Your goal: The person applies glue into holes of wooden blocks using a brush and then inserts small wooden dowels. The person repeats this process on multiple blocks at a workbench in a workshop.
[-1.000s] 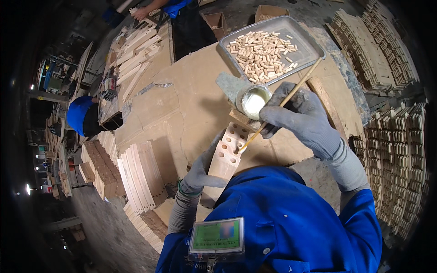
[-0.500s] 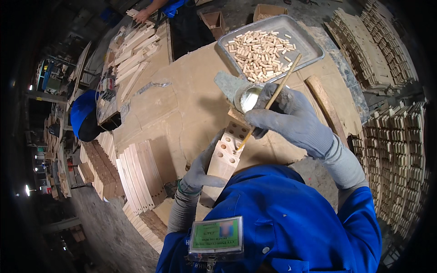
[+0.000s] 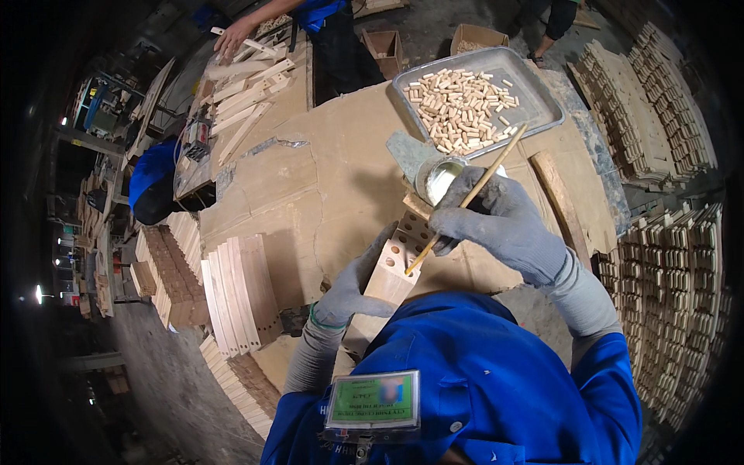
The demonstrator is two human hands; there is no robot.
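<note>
My left hand (image 3: 345,296), in a grey glove, is wrapped round a group of pale wooden pieces (image 3: 390,284) with round holes drilled in their end faces. Between the gloved fingers of my right hand (image 3: 508,225) is a thin wooden stick (image 3: 488,172), slanting down to the left. Its lower tip is at a hole on the nearest piece. Just beyond my right hand, a cup (image 3: 440,180) of white, glue-like liquid stands partly hidden by the fingers. A grey flat piece (image 3: 408,153) sits against the cup.
A grey tray (image 3: 552,116) of wooden dowels (image 3: 461,105) lies on the cardboard-covered table (image 3: 341,178). A wooden bar (image 3: 558,203) rests at the right. Stacked slats (image 3: 242,294) stand at the left, and more stacks (image 3: 666,294) at the right. Two co-workers are at the far left.
The stick's tip has shifted to a nearer hole on the end face, while both hands keep their holds. The view has moved slightly. Far off, a co-worker's hand has moved left.
</note>
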